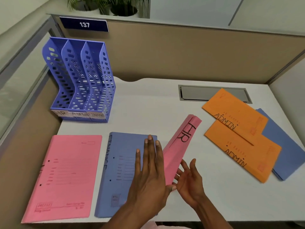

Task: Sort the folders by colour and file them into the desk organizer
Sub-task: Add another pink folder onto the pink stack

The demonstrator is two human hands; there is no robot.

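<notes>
A pink folder marked HR [179, 142] stands tilted on edge in the middle of the desk, held between my left hand [148, 172] and my right hand [189, 180]. My left thumb presses its near corner while my fingers stretch flat over a blue FINANCE folder [118, 166]. A second pink folder [64, 177] lies flat at the front left. Two orange ADMIN folders [231, 116] [244, 154] overlap on the right, on top of another blue folder [287, 151]. The purple desk organizer [79, 80], labelled HR, ADMIN and FINANCE, stands at the back left with nothing in its slots.
Beige partition walls [181, 52] close in the white desk [148, 104] at the back and both sides. A grey cable hatch [206, 93] is set into the desk behind the orange folders. A number plate 137 [84, 24] hangs on the back wall.
</notes>
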